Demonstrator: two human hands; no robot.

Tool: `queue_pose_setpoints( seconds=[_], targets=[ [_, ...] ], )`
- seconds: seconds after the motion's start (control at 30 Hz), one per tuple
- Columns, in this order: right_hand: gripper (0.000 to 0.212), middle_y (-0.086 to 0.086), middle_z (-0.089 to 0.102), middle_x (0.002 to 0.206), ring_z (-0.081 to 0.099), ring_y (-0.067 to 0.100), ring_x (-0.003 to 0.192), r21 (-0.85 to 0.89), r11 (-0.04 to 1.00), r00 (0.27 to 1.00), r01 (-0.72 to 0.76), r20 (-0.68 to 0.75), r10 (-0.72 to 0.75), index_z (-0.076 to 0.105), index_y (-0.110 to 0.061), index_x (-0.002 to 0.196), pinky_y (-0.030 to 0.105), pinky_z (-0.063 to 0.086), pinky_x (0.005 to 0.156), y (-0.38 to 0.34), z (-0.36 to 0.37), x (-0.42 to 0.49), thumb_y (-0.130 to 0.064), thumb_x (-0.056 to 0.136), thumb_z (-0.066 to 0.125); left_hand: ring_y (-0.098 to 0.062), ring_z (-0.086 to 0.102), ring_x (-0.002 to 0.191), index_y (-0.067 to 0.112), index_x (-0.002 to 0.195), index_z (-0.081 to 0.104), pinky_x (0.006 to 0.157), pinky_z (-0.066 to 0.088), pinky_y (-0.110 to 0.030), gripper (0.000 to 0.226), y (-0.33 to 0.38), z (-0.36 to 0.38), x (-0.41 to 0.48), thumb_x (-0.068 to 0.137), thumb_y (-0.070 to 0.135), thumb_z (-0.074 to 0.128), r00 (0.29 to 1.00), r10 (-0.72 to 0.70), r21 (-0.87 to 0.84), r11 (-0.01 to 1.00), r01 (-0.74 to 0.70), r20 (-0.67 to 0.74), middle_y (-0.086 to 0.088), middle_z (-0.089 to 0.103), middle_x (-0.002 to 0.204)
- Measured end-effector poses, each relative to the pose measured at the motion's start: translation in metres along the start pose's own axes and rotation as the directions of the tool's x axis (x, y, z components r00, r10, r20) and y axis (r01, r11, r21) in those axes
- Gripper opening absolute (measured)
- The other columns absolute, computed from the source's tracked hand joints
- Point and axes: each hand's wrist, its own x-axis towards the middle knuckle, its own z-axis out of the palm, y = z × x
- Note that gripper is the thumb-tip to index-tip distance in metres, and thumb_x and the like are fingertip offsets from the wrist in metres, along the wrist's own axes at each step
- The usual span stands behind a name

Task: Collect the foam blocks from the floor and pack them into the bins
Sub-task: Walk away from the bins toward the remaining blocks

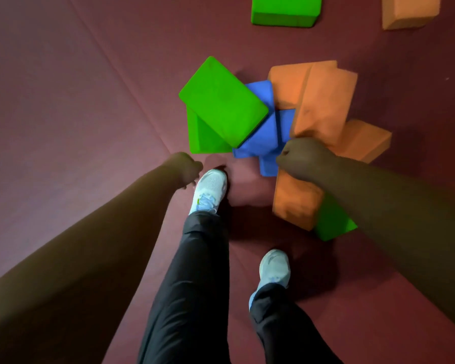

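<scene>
A heap of foam blocks lies on the maroon floor in front of my feet. A large green block [222,101] lies on top at the left, over blue blocks [263,137] in the middle. My right hand [304,158] grips the near end of a blurred orange block [325,106] that stands tilted above the heap. More orange blocks [296,199] and a green block [334,224] lie under my right forearm. My left hand [185,169] hangs loosely curled over my left shoe and holds nothing. No bin is in view.
A separate green block [284,10] and an orange block [407,11] lie farther off at the top edge. My two white shoes [210,190] stand right by the heap. Bare maroon mat [71,101] stretches to the left.
</scene>
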Motion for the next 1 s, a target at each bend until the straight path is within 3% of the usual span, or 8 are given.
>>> queue_pose_setpoints(
  seconds=[0.13, 0.2, 0.3, 0.37, 0.53, 0.63, 0.8, 1.0],
  targets=[
    [0.052, 0.025, 0.07, 0.107, 0.067, 0.038, 0.103, 0.036, 0.999, 0.998, -0.038, -0.056, 0.04, 0.068, -0.003, 0.092, 0.037, 0.045, 0.075, -0.027, -0.015, 0.071, -0.052, 0.092, 0.05, -0.04, 0.076, 0.09, 0.0, 0.091, 0.068, 0.077, 0.059, -0.041, 0.033, -0.006, -0.02, 0.067, 0.093, 0.031, 0.059, 0.999, -0.03, 0.03, 0.999, 0.031, -0.011, -0.02, 0.077, 0.095],
    [0.064, 0.027, 0.066, 0.102, 0.065, 0.037, 0.095, 0.149, 0.986, 0.989, -0.071, -0.116, 0.089, 0.065, -0.006, 0.099, 0.036, 0.039, 0.07, -0.037, -0.022, 0.101, -0.067, 0.084, 0.06, -0.038, 0.074, 0.087, -0.003, 0.102, 0.066, 0.077, 0.061, -0.044, 0.054, -0.001, -0.029, 0.088, 0.086, 0.049, 0.069, 0.998, -0.032, 0.061, 0.998, 0.035, -0.052, -0.021, 0.075, 0.095],
    [0.103, 0.026, 0.058, 0.133, 0.058, 0.038, 0.12, 0.196, 0.975, 0.988, -0.102, -0.098, 0.123, 0.055, -0.003, 0.131, 0.041, 0.047, 0.093, -0.048, -0.03, 0.132, -0.084, 0.068, 0.067, -0.038, 0.067, 0.104, -0.003, 0.135, 0.046, 0.074, 0.05, -0.038, 0.097, 0.008, -0.038, 0.109, 0.076, 0.066, 0.081, 0.996, -0.051, 0.042, 0.998, 0.055, -0.077, -0.02, 0.066, 0.113],
    [0.125, 0.026, 0.053, 0.141, 0.055, 0.039, 0.125, 0.178, 0.975, 0.987, -0.136, -0.065, 0.15, 0.054, -0.005, 0.135, 0.041, 0.045, 0.096, -0.051, -0.031, 0.144, -0.096, 0.049, 0.062, -0.037, 0.062, 0.112, -0.002, 0.142, 0.039, 0.076, 0.046, -0.037, 0.102, 0.012, -0.04, 0.124, 0.075, 0.06, 0.085, 0.996, -0.051, 0.036, 0.998, 0.054, -0.069, -0.02, 0.059, 0.121],
    [0.139, 0.018, 0.055, 0.141, 0.056, 0.031, 0.125, 0.156, 0.983, 0.995, -0.099, 0.041, 0.093, 0.051, -0.008, 0.139, 0.032, 0.043, 0.09, -0.043, -0.011, 0.162, -0.097, 0.035, 0.071, -0.023, 0.05, 0.101, -0.001, 0.141, 0.052, 0.084, 0.04, -0.029, 0.073, 0.018, -0.03, 0.143, 0.086, 0.036, 0.083, 1.0, 0.029, 0.031, 0.999, -0.028, -0.01, -0.015, 0.059, 0.124],
    [0.124, 0.019, 0.04, 0.149, 0.047, 0.032, 0.134, 0.163, 0.979, 0.992, -0.125, 0.002, 0.126, 0.037, -0.002, 0.147, 0.036, 0.041, 0.103, -0.04, -0.005, 0.161, -0.066, 0.055, 0.091, -0.021, 0.052, 0.1, 0.0, 0.139, 0.056, 0.083, 0.04, -0.028, 0.07, 0.015, -0.016, 0.154, 0.085, 0.033, 0.085, 0.999, 0.04, -0.001, 0.999, -0.04, -0.024, -0.014, 0.062, 0.126],
    [0.123, 0.016, 0.039, 0.15, 0.045, 0.03, 0.136, 0.225, 0.968, 0.991, -0.114, -0.046, 0.127, 0.031, -0.001, 0.147, 0.032, 0.038, 0.103, -0.037, 0.003, 0.158, -0.053, 0.057, 0.096, -0.021, 0.055, 0.093, 0.007, 0.121, 0.059, 0.075, 0.042, -0.031, 0.058, 0.007, -0.004, 0.157, 0.079, 0.031, 0.09, 0.996, -0.023, -0.12, 0.993, 0.013, -0.085, -0.007, 0.062, 0.109],
    [0.126, 0.006, 0.053, 0.142, 0.055, 0.022, 0.124, 0.411, 0.898, 0.987, -0.159, 0.061, 0.147, 0.037, -0.01, 0.146, 0.03, 0.044, 0.093, -0.027, 0.017, 0.11, -0.063, 0.048, 0.096, -0.022, 0.065, 0.082, 0.007, 0.121, 0.063, 0.066, 0.049, -0.029, 0.085, 0.015, -0.01, 0.127, 0.052, 0.049, 0.086, 0.997, -0.032, -0.268, 0.963, 0.011, -0.074, -0.013, 0.074, 0.106]
  ],
)
